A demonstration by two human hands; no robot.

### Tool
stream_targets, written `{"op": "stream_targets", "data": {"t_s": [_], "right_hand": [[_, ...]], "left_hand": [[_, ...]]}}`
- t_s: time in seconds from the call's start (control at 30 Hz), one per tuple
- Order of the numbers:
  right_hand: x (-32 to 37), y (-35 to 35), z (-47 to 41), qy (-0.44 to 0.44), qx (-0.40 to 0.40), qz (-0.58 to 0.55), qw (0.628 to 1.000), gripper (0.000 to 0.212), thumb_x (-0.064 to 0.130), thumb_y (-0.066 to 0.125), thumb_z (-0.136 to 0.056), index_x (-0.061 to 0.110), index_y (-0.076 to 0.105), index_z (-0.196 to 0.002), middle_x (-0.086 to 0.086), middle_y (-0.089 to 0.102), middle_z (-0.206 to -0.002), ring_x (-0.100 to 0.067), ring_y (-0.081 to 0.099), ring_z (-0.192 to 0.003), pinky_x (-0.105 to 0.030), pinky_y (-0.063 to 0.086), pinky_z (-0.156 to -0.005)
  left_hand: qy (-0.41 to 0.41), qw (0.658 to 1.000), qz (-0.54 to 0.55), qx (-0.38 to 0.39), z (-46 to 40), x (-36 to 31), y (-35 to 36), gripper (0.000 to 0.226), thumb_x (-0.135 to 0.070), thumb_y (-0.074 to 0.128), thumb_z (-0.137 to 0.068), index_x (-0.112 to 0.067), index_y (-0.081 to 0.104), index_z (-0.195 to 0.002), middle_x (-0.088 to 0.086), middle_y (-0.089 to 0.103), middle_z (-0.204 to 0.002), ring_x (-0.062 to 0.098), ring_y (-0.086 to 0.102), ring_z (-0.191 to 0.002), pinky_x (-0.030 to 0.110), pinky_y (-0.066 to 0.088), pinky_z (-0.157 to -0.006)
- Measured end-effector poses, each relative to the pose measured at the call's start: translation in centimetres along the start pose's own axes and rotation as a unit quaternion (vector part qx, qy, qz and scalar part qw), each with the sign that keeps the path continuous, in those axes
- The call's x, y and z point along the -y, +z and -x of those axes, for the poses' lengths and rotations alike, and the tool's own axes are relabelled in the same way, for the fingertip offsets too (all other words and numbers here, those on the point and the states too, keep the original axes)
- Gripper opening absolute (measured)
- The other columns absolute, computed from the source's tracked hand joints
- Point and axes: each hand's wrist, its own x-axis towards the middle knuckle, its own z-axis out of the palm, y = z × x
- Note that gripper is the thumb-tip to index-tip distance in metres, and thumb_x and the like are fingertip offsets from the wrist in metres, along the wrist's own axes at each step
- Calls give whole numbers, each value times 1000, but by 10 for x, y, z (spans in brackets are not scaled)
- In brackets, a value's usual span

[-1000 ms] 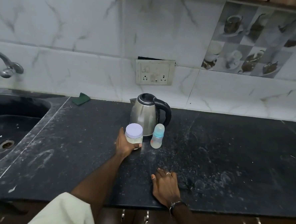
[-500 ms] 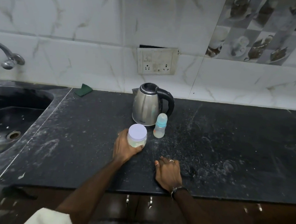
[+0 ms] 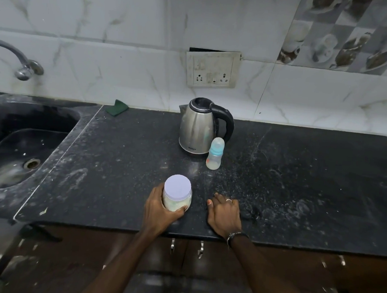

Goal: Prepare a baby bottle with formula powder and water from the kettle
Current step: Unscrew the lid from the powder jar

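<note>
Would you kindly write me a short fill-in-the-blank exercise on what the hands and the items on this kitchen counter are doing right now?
1. The left hand holds the jar, whose lid is still ____.
2. The right hand rests on the ____.
3. The baby bottle stands upright in front of the kettle, just to its ____.
4. The kettle's handle is coloured ____.

Missing words: on; counter; right; black

kettle (image 3: 198, 128) and bottle (image 3: 215, 156) mid-counter, bare counter (image 3: 310, 176) rightward
</note>
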Motion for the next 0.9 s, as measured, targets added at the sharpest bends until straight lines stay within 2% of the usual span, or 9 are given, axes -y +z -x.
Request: {"op": "stream_targets", "data": {"t_s": [0.1, 0.2, 0.3, 0.4, 0.53, 0.63, 0.7, 0.77, 0.9], "right_hand": [[1, -4, -2, 2, 9, 2, 1000, 39, 35, 38, -100, 17, 72, -105, -2, 69, -122, -24, 67, -100, -41, 38, -90], [5, -21, -15, 33, 6, -31, 999, 34, 33, 39, -99, 19, 69, -93, -2, 72, -103, -23, 66, -88, -38, 39, -87], [20, -57, -35, 65, -50, -130, 988, 24, 26, 48, -97, 14, 66, -89, -10, 71, -92, -30, 66, -80, -34, 47, -70], [49, -100, -54, 27, -31, -176, 984, 35, 44, 50, -95, 15, 65, -81, -12, 70, -84, -34, 65, -77, -31, 40, -60], [92, -127, -62, -99, 39, -31, 994, 60, 71, 44, -86, 14, 60, -80, -16, 69, -93, -36, 64, -87, -35, 36, -65], [113, -124, -58, -135, 72, 53, 987, 59, 67, 54, -83, 13, 69, -98, -12, 70, -102, -33, 67, -95, -34, 40, -65], [119, -120, -56, -135, 95, 72, 984, 55, 63, 56, -83, 14, 69, -104, -10, 70, -105, -31, 67, -97, -34, 44, -66], [118, -120, -56, -138, 108, 58, 983, 54, 61, 56, -84, 13, 69, -105, -11, 69, -106, -32, 67, -97, -34, 46, -68], [113, -123, -60, -146, 131, 8, 981, 51, 57, 63, -81, 9, 67, -101, -15, 69, -105, -34, 65, -94, -34, 43, -69]], "left_hand": [[-2, 1000, 5, 4, 6, -1, -1, 92, -47, 85, -50, -19, 52, -131, -3, 59, -124, 8, 55, -109, 27, 49, -90], [-2, 1000, 2, 3, 9, -1, -2, 91, -46, 87, -51, -19, 53, -130, -4, 60, -124, 7, 55, -109, 26, 49, -90], [-1, 1000, -3, 3, 9, 0, -2, 90, -45, 88, -51, -19, 54, -130, -6, 61, -122, 4, 54, -108, 23, 47, -89], [1, 1000, -3, 10, 8, 2, -2, 89, -46, 89, -51, -21, 54, -129, -10, 60, -121, 3, 55, -106, 20, 46, -87], [2, 1000, 12, 26, 4, 4, -3, 81, -41, 91, -51, -27, 55, -122, -9, 65, -115, 7, 62, -103, 30, 54, -87], [-8, 1000, 5, 27, 2, 5, -4, 68, -48, 89, -47, -33, 55, -104, -11, 65, -100, 7, 64, -90, 37, 56, -77], [-12, 999, 5, 29, 2, 5, -5, 69, -51, 87, -45, -31, 56, -103, -11, 66, -98, 5, 64, -89, 38, 58, -75], [-10, 1000, 9, 27, 1, 6, -5, 73, -51, 89, -44, -31, 57, -106, -12, 67, -98, 4, 65, -89, 34, 58, -75], [6, 1000, 16, 10, 2, 2, -3, 72, -49, 93, -44, -46, 55, -105, -24, 67, -96, -2, 66, -87, 12, 52, -69]]}}
